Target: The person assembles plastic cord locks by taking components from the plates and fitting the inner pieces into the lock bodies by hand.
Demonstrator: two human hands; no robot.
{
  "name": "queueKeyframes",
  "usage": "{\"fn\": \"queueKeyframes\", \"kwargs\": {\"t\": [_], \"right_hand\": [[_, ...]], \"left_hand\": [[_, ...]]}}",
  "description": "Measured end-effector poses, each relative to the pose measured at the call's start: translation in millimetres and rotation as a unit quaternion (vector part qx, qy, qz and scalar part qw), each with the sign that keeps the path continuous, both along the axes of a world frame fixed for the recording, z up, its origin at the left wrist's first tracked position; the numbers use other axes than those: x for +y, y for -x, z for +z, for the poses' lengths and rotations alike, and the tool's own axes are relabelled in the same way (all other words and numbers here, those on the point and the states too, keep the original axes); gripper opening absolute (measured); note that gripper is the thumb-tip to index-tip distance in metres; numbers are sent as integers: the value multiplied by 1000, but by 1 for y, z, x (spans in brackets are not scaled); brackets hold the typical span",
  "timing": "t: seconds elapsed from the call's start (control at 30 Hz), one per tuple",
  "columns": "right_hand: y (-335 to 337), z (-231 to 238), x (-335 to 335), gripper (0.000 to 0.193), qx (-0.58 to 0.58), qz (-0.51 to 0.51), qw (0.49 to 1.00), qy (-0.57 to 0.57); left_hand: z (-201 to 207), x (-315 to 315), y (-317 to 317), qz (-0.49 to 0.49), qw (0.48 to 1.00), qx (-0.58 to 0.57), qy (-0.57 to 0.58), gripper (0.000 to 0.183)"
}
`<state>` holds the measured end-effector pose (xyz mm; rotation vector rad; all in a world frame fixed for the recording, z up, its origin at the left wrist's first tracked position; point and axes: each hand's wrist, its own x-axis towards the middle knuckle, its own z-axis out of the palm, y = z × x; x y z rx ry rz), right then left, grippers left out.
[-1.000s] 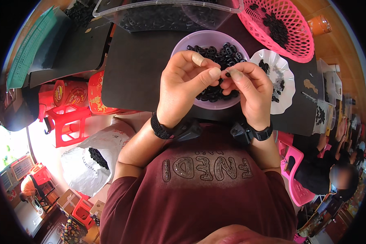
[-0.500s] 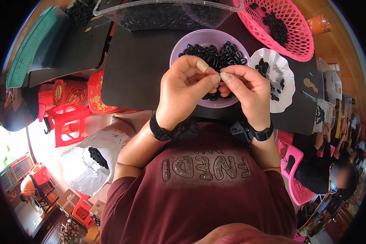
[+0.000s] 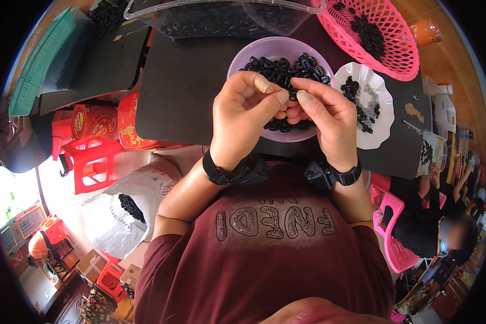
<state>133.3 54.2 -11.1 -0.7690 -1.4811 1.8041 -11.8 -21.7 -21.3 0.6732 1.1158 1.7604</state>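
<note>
Over a lilac bowl point(image 3: 236, 63) of black two-hole cord locks point(image 3: 278, 67), my hands meet with their fingertips nearly touching. Between them sits a small black cord lock point(image 3: 293, 93), mostly covered by the fingers. My left hand point(image 3: 242, 116), with a tan wrap on its index finger, pinches it from the left. From the right, my right hand point(image 3: 332, 116) has its thumb and index finger at the piece, slightly parted. Beside the bowl, a white scalloped dish point(image 3: 382, 124) holds small black parts and some tiny clear or grey bits.
A clear plastic bin point(image 3: 156, 24) of black pieces stands at the table's far side. A pink openwork basket point(image 3: 410, 59) with black pieces is at far right. Left of me are a red stool point(image 3: 89, 164) and an open white sack point(image 3: 108, 229). Other people sit at right.
My right index finger has lifted and the thumb shifted, so the black cord lock between my hands now shows. Both hands stay above the bowl.
</note>
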Motion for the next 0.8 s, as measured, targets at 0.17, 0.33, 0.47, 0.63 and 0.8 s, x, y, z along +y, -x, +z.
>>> {"fn": "queueKeyframes", "kwargs": {"t": [0.17, 0.33, 0.47, 0.63, 0.8], "right_hand": [[-1, -1, -2, 21, -4, -1, 1000, -11], [-1, -5, -5, 19, -3, -13, 1000, -17], [-2, -4, -4, 21, -23, -26, 999, -31], [-3, -2, -5, 23, -5, -15, 1000, -25], [-5, -1, -7, 25, 15, -1, 999, -30]], "left_hand": [[-1, -2, -2, -6, 1000, 10, -7, 15], [-1, -3, -5, -4, 1000, 4, -2, 15], [-1, -2, -6, -5, 1000, 7, -1, 15], [-1, -1, -5, 0, 1000, 3, -22, 16], [-2, -2, -4, -11, 1000, 1, -11, 17]]}}
